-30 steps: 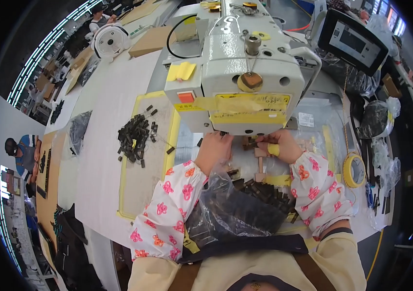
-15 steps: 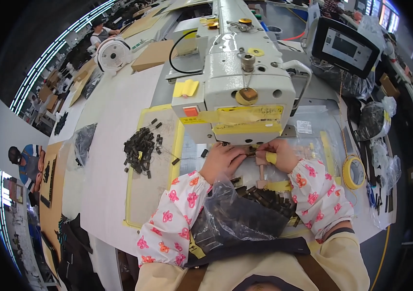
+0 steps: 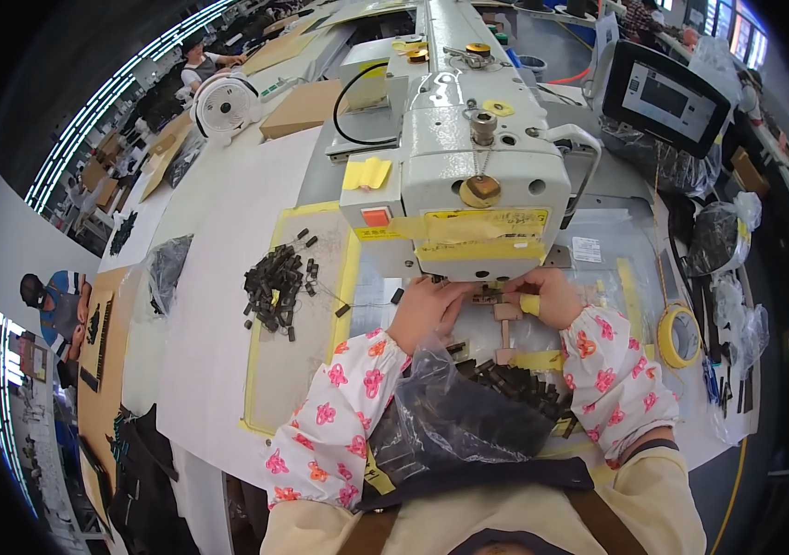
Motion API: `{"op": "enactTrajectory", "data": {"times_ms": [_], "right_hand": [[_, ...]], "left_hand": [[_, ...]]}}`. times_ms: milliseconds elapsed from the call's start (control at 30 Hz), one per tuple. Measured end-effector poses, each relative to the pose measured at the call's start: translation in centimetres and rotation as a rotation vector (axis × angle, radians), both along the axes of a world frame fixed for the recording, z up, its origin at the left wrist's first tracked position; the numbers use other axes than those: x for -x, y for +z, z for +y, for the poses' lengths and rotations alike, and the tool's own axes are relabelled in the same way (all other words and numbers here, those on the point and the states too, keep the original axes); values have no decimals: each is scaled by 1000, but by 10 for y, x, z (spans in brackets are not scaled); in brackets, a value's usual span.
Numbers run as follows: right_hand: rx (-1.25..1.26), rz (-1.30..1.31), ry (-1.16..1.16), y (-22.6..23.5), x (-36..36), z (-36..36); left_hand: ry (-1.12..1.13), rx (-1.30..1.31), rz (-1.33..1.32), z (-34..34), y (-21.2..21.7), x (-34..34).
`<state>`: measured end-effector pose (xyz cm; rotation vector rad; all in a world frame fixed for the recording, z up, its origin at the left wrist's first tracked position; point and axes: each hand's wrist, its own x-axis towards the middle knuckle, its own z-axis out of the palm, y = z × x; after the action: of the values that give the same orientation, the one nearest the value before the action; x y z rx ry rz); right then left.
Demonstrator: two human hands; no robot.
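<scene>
Under the head of a white sewing machine (image 3: 475, 176), my two hands work close together. My left hand (image 3: 424, 313) comes in from the left, its fingers closed and reaching to a small dark piece (image 3: 485, 299) under the needle area. My right hand (image 3: 550, 298), with yellow tape around one finger, pinches near the same piece from the right. The machine partly hides the fingertips. Just below lies a pinkish T-shaped fixture (image 3: 506, 333). A clear plastic bag (image 3: 454, 407) full of small dark tube-like pieces (image 3: 528, 388) lies between my forearms.
To the left, a heap of small dark pieces (image 3: 276, 289), some joined by thread, lies on a yellow-taped board (image 3: 311, 370). On the right are a yellow tape roll (image 3: 678, 336), filled bags (image 3: 720, 231) and a screen (image 3: 663, 97). A white fan (image 3: 225, 105) stands far left.
The view has shifted slightly, moving the scene a little to the right. My right fingers sit slightly farther from the left ones, and more of the small dark piece shows between them.
</scene>
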<state>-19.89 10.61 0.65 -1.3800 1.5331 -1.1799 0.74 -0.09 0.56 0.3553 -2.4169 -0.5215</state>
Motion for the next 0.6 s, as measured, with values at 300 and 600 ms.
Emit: {"op": "enactTrajectory", "data": {"times_ms": [300, 600], "right_hand": [[30, 72, 78, -13, 0, -8], [62, 128, 11, -8, 15, 6]], "left_hand": [[14, 55, -7, 0, 2, -1], [-5, 3, -16, 4, -6, 9]]}}
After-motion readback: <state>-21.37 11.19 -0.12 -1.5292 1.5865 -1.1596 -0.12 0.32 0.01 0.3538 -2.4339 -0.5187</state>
